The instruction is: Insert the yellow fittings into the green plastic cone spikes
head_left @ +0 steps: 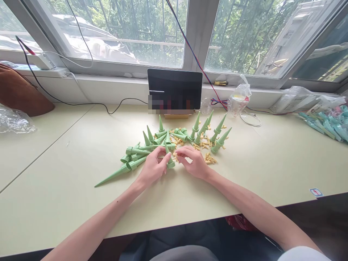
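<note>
My left hand (pixel 152 167) is closed around the base of a green cone spike (pixel 169 156) that stands point up on the table (pixel 67 181). My right hand (pixel 193 163) is curled just to the right of it, fingertips pinched near some small yellow pieces (pixel 208 158); what it pinches is too small to make out. Behind both hands lies a heap of green cone spikes (pixel 141 150), some lying flat, and several upright spikes (pixel 217 136) stand at the back right. More yellow pieces are scattered among them.
A dark tablet (pixel 174 90) leans against the window ledge behind the pile. A plastic bag with a cup (pixel 239 99) and a white cable coil (pixel 250 119) sit to its right. Blue-green plastic parts (pixel 326 125) lie at far right, a brown bag (pixel 19 94) at far left.
</note>
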